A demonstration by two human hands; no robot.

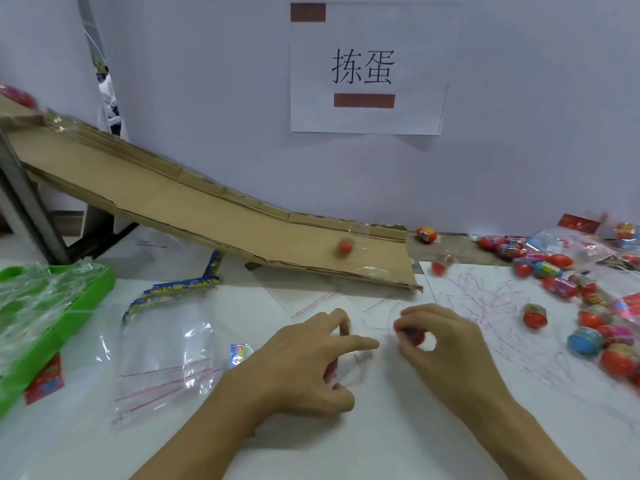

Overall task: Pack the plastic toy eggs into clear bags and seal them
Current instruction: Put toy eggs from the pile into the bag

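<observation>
Right hand (446, 344) pinches a red egg (410, 336), left hand (304, 362) fingers spread on a clear bag (356, 358), cardboard ramp (214, 202) behind.

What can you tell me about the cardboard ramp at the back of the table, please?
The cardboard ramp is a long chute of flat brown corrugated sheets with low folded sides. It slopes down from upper left to the white table, where its lower lip rests. Clear tape glints on it. A blurred red toy egg is on its lower end.
</observation>
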